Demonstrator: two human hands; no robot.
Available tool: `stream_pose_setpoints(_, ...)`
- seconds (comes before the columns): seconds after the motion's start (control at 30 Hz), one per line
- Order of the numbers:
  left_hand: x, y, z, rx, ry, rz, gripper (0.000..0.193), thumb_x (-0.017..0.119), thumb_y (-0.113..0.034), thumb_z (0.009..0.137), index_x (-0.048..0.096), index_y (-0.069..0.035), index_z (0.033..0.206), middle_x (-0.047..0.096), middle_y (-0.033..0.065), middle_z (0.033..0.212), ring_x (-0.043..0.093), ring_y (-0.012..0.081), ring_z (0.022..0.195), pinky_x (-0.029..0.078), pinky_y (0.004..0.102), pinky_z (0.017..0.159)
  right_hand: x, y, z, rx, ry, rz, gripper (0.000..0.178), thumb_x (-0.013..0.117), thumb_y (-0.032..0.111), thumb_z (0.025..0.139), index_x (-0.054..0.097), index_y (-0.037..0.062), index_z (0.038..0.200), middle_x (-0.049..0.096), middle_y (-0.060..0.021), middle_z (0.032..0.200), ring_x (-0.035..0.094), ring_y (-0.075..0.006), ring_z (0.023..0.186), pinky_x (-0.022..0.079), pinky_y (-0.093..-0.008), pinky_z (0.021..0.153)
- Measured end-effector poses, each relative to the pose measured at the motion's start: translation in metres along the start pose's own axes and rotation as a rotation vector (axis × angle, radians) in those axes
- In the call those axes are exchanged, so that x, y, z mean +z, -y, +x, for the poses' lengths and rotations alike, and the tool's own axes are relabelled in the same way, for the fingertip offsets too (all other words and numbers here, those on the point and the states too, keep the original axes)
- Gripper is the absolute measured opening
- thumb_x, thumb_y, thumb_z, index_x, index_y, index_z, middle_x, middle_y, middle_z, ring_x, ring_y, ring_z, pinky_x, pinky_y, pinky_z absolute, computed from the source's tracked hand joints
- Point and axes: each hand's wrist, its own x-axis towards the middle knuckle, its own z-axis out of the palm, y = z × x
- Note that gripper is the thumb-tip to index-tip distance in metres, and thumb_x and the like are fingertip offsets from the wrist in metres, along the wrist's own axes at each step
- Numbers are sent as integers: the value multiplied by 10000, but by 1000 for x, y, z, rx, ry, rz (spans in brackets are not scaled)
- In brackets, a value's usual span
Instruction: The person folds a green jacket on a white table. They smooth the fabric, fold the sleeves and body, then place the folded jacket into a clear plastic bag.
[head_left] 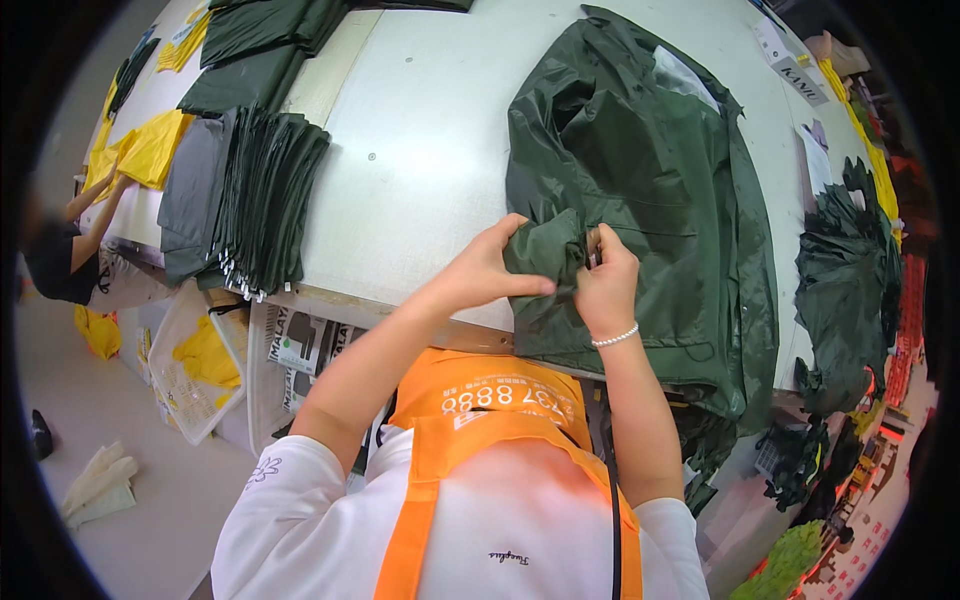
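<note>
White table (425, 200) is partly covered. At near edge, bunched green cloth (547, 243) is gripped by left hand (492, 266), pinched by right hand (608, 285). Green jacket (640, 175) is spread under and beyond hands. Farther left, folded clothes (262, 195) are stacked.

The wearer's left hand (490, 270) and right hand (608, 288) make two; I count one spread green jacket (645, 190), one white bracelet (616, 337), one orange apron (480, 380).

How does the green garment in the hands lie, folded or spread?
Mostly spread: the garment lies broad and wrinkled across the white table; only the part between the left hand and right hand is bunched.
</note>
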Motion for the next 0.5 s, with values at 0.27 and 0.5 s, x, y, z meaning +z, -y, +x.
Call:
stream_pose_setpoints(0.27,-21,29,42,2,-701,768,152,619,-28,702,535,-64,823,590,133,598,605,310,617,449,404,560,36,38,-33,-19,77,145,191,682,-1,669,495,17,702,491,-95,579,476,-191,499,398,-280,489)
stream_pose_setpoints(0.5,21,3,-10,-63,-75,-191,253,711,-90,735,468,-27,764,429,-10,661,401,70,650,362,223,555,19,-55,-13,429,-413,334,106,531,-92,721,533,11,745,493,28,657,397,-45,575,345,-228,507)
